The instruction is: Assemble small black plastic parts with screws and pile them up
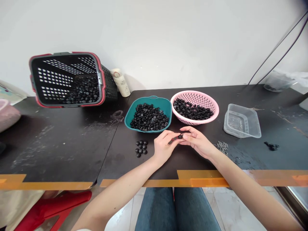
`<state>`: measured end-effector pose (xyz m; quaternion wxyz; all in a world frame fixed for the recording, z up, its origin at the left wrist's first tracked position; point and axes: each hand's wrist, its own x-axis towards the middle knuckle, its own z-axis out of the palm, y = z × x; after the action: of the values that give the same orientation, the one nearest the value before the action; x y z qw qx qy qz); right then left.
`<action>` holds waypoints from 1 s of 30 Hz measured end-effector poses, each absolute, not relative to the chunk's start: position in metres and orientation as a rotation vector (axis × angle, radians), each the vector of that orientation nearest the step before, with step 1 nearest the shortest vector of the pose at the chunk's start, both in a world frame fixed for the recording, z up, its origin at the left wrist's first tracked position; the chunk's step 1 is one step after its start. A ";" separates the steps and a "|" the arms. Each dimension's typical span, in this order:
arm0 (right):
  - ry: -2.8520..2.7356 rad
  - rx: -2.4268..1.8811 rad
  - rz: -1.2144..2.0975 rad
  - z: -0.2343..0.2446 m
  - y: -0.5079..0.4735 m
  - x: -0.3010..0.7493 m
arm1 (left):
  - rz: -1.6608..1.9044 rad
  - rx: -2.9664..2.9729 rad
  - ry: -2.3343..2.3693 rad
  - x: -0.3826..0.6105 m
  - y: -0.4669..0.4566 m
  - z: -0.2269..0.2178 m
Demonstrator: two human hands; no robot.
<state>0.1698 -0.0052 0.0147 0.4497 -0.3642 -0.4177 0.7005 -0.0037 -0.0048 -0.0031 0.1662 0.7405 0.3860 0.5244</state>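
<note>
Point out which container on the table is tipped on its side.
The black basket with the red rim, far left: its opening faces the camera, while the teal bowl, pink colander and clear tub sit upright.

Bright, even daylight, soft shadows, dull sheen on the table [60,144]; wide-angle bending at edges.

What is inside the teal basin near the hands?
The teal basin holds a heap of small black round parts, spread across most of its inside. The heap covers the floor, so anything beneath it cannot be seen.
</note>
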 end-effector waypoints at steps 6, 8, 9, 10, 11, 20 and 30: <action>-1.002 -0.832 1.796 0.015 -0.003 0.172 | 1.421 2.077 0.999 -0.003 0.000 -0.001; -1.005 -0.820 1.798 0.016 -0.003 0.173 | 1.370 2.085 0.945 -0.004 0.002 -0.001; -1.006 -0.813 1.801 0.016 -0.003 0.173 | 1.354 2.088 0.919 -0.004 0.003 -0.002; -1.006 -0.804 1.807 0.016 -0.003 0.174 | 1.353 2.088 0.897 -0.004 0.004 -0.002; -1.005 -0.794 1.815 0.016 -0.004 0.174 | 1.360 2.088 0.882 -0.005 0.004 -0.003; -1.057 -0.771 1.845 0.015 -0.002 0.177 | 1.436 2.148 0.848 -0.007 0.005 -0.007; -1.166 -0.788 1.872 0.017 0.000 0.183 | 1.496 2.183 0.839 -0.005 0.006 -0.007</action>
<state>0.1833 -0.0003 0.0174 0.3893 -0.3099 -0.4587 0.7362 -0.0054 0.0056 -0.0069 0.1814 0.7732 0.2972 0.5300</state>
